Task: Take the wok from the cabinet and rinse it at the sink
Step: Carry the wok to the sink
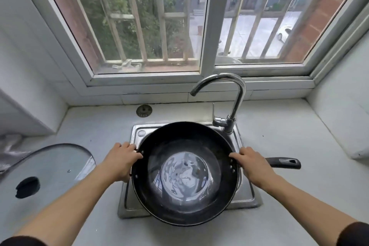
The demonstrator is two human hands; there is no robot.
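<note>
Over the sink [137, 195] at the counter's back edge, my left hand [121, 161] and right hand [250, 163] grasp the wok [185, 173] by opposite rims; water pools inside. I'd swirl gently, level, keeping clear of the faucet [229, 94].

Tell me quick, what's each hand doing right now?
Left hand: closed on the left rim of the round black metal wok, which holds water over the steel sink.
Right hand: closed on the wok's right rim, by its handle.
</note>
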